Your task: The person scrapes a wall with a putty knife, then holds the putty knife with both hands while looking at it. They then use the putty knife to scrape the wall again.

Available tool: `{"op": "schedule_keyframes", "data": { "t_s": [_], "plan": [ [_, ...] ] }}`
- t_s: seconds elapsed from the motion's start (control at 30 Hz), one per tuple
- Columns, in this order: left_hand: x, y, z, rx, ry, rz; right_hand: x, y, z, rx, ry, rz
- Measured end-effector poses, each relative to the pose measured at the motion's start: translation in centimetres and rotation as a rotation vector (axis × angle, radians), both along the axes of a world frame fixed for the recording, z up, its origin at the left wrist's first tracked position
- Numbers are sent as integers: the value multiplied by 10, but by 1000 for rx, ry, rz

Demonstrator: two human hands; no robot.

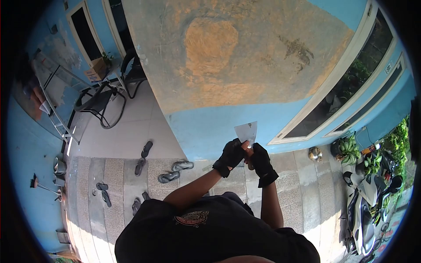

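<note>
A putty knife [246,130] with a wide, flat metal blade points up in front of the wall, its blade marked by a small dark smudge. My right hand [262,165], in a black glove with bare fingertips, is closed around its handle, which is mostly hidden. From the other side my left hand [230,157], gloved alike, pinches the tool where blade and handle meet. Beyond the blade stands the wall [263,115], blue low down. Higher up is a bare grey patch [166,57] with orange-brown areas. Blade and wall appear apart.
Several sandals [169,176] lie on the tiled floor to the left. Farther back are black chairs [103,103], a cardboard box [97,70] and a ladder [55,103] with a person beside it. Motorcycles [365,210] and potted plants [348,149] stand at right.
</note>
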State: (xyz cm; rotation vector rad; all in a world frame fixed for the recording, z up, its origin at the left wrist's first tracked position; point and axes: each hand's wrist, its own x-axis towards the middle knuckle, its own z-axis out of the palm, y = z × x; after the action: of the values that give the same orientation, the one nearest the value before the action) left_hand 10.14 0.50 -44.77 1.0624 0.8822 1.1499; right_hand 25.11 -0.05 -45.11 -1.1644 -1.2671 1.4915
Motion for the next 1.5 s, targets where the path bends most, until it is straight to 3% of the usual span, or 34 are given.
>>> {"op": "schedule_keyframes", "data": {
  "t_s": [0.1, 0.2, 0.37, 0.57, 0.77, 0.83, 0.87, 0.97, 1.33, 1.4, 1.5],
  "plan": [
    [8, 4, 8, 81, 96, 53, 10, 6, 10, 4, 40, 13],
    [20, 15, 8, 10, -47, 21, 23, 17, 19, 5, 47, 47],
    [51, 24, 20, 162, 121, 132, 56, 22, 35, 42, 46, 92],
    [98, 22, 31, 155, 170, 93, 110, 21, 39, 23, 94, 114],
    [130, 20, 22, 37, -7, 54, 149, 27, 21, 88, 86, 209],
    [134, 18, 20, 144, 181, 84, 155, 29, 6, 32, 156, 228],
    [136, 16, 20, 58, 81, 72, 155, 29, 6, 20, 170, 222],
    [136, 17, 22, 83, 189, 109, 154, 28, 7, 49, 105, 205],
    [128, 55, 46, 165, 130, -20, 153, 53, 22, 31, 193, 158],
    [125, 57, 54, 466, 358, 163, 148, 54, 24, 41, 229, 128],
    [119, 64, 37, 368, 357, 188, 143, 56, 12, 41, 253, 105]
  ]
}}
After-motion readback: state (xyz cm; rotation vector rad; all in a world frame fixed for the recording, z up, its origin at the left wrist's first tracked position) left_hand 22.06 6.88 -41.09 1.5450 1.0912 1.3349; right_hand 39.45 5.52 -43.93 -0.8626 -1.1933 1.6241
